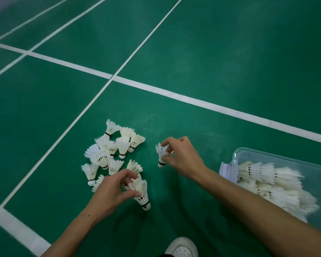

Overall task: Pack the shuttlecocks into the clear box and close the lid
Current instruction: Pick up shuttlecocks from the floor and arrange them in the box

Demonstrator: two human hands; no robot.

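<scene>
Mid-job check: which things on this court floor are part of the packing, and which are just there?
Part of the job:
- loose shuttlecocks piled on the floor
- shuttlecock in the left hand
- shuttlecock in the right hand
- clear box, already holding rows of shuttlecocks, open on top

Just there:
- white court lines
- white shoe at the bottom edge

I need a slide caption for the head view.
Each hand lifts one shuttlecock from the floor pile beside the clear box.
</scene>
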